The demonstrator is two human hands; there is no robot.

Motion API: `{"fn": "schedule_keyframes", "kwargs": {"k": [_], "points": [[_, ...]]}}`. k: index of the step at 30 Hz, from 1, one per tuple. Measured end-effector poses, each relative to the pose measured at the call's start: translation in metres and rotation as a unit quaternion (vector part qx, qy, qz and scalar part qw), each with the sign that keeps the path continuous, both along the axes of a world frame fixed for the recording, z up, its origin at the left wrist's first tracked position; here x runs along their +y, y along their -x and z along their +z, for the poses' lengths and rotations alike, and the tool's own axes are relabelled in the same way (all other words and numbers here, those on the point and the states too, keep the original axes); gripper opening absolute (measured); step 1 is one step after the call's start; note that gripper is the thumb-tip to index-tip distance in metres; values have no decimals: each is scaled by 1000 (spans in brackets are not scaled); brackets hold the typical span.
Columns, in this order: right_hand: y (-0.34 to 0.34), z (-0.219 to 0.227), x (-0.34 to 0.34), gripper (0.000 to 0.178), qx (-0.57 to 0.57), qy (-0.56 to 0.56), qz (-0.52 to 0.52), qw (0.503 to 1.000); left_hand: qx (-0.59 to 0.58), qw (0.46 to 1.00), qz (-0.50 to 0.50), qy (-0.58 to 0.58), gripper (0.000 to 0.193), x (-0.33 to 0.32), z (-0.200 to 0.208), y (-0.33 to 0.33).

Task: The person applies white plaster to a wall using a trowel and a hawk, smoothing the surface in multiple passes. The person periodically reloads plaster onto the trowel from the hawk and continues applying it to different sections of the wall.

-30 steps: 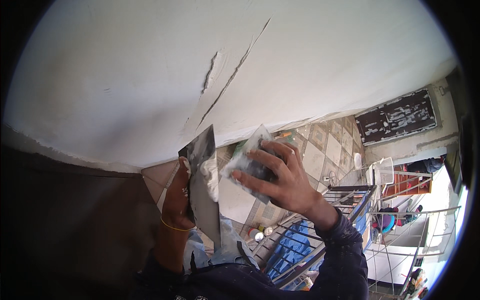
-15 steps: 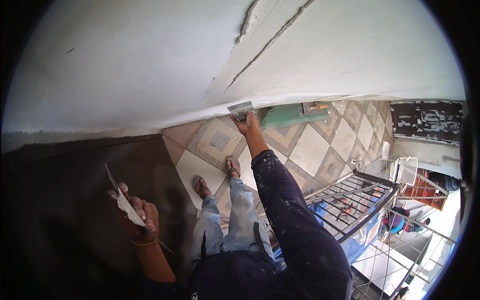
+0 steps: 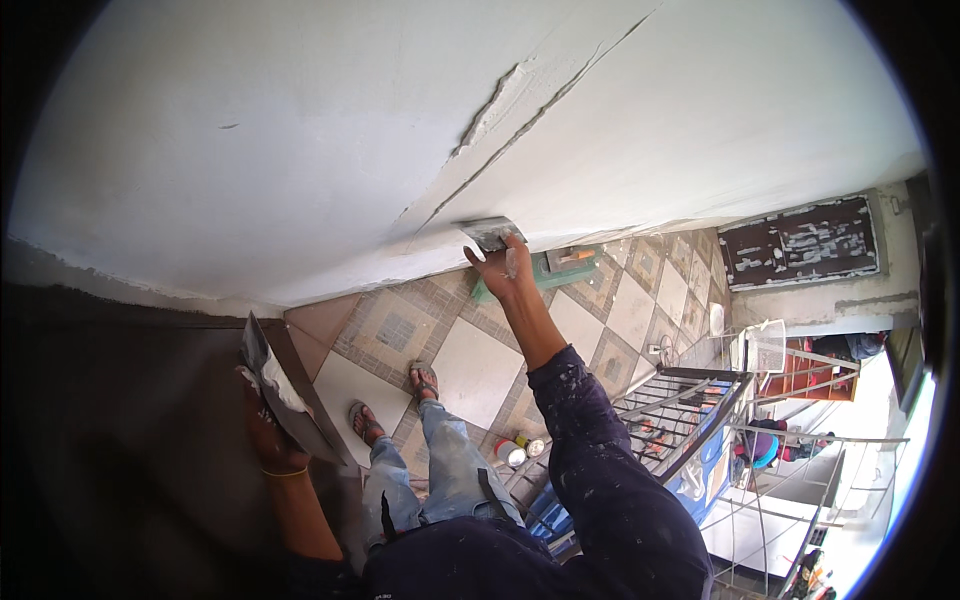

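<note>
My right hand (image 3: pixel 508 272) grips a flat metal scraper blade (image 3: pixel 490 233), its fingers and thumb along the near edge. The blade lies at the white wall (image 3: pixel 300 160), close to the lower end of a long raised putty line (image 3: pixel 545 110). A shorter rough putty ridge (image 3: pixel 490 108) runs beside that line. At the lower left, my left hand (image 3: pixel 270 435) is closed round a wide metal plate (image 3: pixel 312 432), held tilted. A lump of white putty (image 3: pixel 284 386) sticks to the plate. Part of the left hand is in shadow.
On the patterned tile floor (image 3: pixel 480 360), a green board (image 3: pixel 541 270) by the wall carries a trowel (image 3: pixel 575 256). Two cans (image 3: pixel 511 453) stand near my legs. A dark metal railing (image 3: pixel 680 400) rises at right; a person (image 3: pixel 765 447) is beyond it. A dark brown surface (image 3: pixel 120 400) fills the left.
My right hand and its blade now sit higher against the wall. The left plate has turned, showing more of its face and putty. The view has shifted, bringing the cans into sight.
</note>
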State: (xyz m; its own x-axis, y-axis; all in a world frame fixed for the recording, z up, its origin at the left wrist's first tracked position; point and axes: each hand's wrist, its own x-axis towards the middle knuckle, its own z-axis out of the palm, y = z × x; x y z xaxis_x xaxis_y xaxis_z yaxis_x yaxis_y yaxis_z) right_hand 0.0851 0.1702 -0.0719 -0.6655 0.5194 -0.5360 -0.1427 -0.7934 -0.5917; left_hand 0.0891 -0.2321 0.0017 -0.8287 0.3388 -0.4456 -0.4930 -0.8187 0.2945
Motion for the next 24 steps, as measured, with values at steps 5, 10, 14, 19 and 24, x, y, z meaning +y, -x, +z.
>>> {"fn": "schedule_keyframes", "kwargs": {"k": [5, 10, 14, 19, 24], "points": [[-5, 126, 1, 26, 76, -81, 33, 993, -69, 996, 5, 57, 42, 20, 1, 0], [-2, 239, 3, 17, 103, -134, 33, 985, 81, 995, -53, 9, 43, 26, -18, -2], [-1, 320, -2, 13, 117, -168, 46, 978, 90, 992, -81, -19, 41, 32, -27, -11], [8, 406, -15, 21, 67, -196, 29, 978, 55, 992, -113, -1, 45, 49, -12, -18], [-5, 434, -29, 27, 126, -336, 19, 933, 92, 978, -178, -50, 46, 76, 21, -22]]}}
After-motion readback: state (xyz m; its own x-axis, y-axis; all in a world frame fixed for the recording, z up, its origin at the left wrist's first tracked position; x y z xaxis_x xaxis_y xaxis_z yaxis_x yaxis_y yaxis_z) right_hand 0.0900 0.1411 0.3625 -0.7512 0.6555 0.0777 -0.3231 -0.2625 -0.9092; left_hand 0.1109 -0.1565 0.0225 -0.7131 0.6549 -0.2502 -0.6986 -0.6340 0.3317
